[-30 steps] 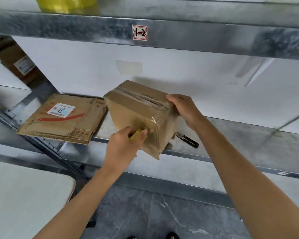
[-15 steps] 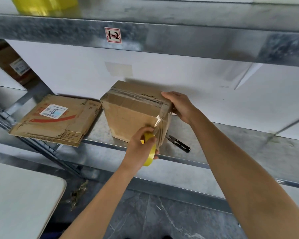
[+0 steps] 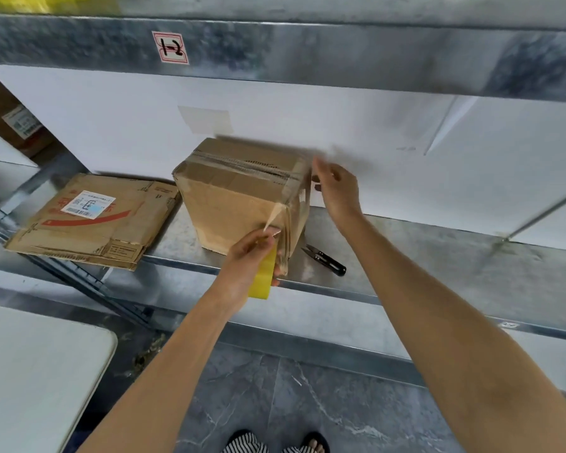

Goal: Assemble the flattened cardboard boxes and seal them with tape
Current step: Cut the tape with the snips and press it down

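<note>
An assembled brown cardboard box (image 3: 232, 197) stands on the metal shelf (image 3: 438, 256), with clear tape across its top seam. My left hand (image 3: 245, 259) grips a yellow tape roll (image 3: 263, 277) at the box's lower right corner, and a strip of tape runs from it up the corner edge. My right hand (image 3: 335, 188) hovers blurred just off the box's upper right side, fingers loosely curled and holding nothing. A flattened cardboard box (image 3: 89, 220) with a white label lies on the shelf to the left.
Small black snips (image 3: 324, 258) lie on the shelf right of the box. A white panel backs the shelf, and an upper shelf beam marked 1-2 (image 3: 172, 47) runs overhead. A white table corner (image 3: 40, 371) sits lower left. Grey floor tiles lie below.
The box came down from a tilt and now rests on the shelf. My left hand drew the tape roll down the corner. My right hand let go of the box's top corner.
</note>
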